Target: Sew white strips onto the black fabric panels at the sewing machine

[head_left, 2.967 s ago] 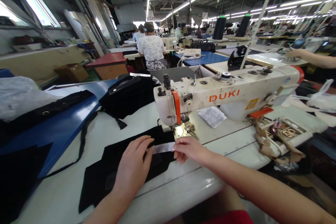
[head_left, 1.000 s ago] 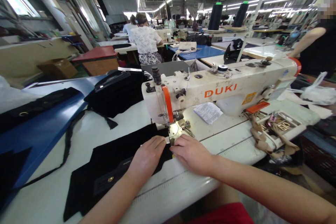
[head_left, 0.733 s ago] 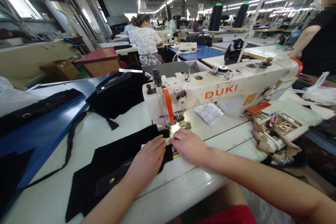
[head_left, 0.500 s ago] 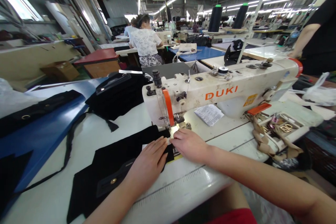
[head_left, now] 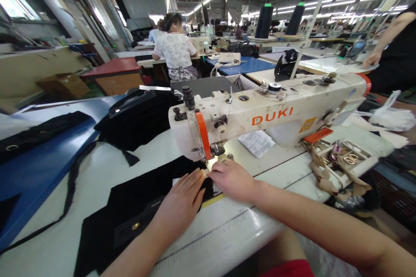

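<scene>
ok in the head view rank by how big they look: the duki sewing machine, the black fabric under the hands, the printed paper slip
1. Sewing machine
2. Black fabric, close in spread; nearer the camera and partly hidden by the hands, so top two are unsure
3. Paper slip, clearly smallest

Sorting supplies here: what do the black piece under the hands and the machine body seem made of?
The black piece looks like matte woven cloth, soft and light-absorbing, with a small brass-looking snap. The sewing machine body appears to be cream-painted metal, glossy and scuffed.
</scene>
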### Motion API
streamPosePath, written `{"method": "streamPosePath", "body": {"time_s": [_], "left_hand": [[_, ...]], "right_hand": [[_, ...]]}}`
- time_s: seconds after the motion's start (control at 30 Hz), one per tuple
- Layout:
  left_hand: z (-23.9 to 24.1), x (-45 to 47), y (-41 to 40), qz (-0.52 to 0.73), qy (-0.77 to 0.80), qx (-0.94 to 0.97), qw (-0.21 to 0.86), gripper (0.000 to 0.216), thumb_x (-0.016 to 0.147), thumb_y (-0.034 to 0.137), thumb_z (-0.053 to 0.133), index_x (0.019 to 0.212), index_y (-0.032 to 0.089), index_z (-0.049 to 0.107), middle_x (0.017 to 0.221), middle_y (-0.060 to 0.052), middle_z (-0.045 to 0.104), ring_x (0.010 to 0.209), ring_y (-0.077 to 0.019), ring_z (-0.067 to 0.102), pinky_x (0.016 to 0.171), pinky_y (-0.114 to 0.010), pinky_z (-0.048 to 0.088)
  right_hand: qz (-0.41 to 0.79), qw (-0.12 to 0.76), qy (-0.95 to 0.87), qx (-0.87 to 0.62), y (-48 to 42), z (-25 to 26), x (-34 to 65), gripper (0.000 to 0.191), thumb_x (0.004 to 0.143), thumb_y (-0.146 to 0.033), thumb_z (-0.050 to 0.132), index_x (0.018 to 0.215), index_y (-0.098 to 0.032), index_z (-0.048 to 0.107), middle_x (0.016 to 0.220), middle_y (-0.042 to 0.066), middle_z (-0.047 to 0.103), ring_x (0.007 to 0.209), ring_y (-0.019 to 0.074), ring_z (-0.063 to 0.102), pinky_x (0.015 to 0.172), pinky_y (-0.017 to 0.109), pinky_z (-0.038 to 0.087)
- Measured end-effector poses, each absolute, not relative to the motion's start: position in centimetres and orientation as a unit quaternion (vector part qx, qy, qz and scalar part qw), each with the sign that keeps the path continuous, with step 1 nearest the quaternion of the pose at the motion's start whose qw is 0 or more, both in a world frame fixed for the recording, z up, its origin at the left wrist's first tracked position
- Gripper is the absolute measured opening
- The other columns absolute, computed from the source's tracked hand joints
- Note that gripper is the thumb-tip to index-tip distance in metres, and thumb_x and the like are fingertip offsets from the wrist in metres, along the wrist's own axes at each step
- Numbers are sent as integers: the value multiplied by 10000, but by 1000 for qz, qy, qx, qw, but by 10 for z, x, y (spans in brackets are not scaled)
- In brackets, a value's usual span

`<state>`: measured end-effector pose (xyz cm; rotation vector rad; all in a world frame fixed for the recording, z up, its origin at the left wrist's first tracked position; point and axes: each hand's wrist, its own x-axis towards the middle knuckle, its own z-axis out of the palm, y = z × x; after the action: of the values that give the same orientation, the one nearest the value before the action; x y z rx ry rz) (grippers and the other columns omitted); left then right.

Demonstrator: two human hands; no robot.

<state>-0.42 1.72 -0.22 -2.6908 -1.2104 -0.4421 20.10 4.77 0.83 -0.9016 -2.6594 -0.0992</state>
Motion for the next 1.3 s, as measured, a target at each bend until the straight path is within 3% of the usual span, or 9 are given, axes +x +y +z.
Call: {"method": "streamPosePath", "body": {"time_s": [0.27, 1.3], "left_hand": [[-4, -6, -13, -134, -398, -902, 99, 396, 951, 270, 386, 1241, 100, 594, 1275, -128, 635, 1205, -236, 579, 998, -399, 505], [-2, -4, 25, -146, -423, -894, 29, 396, 952, 294, 399, 1265, 136, 583, 1309, -118, 614, 1246, -231, 543, 1048, -421, 454]], "right_hand": [[-20, 175, -934, -311, 43, 9, 198, 108, 922, -165, 529, 920, -148, 636, 855, 59, 605, 853, 202, 528, 785, 314, 426], [-6, 166, -925, -342, 51, 10, 198, 148, 931, -135, 493, 950, -122, 640, 910, 97, 624, 909, 225, 518, 835, 352, 423]]}}
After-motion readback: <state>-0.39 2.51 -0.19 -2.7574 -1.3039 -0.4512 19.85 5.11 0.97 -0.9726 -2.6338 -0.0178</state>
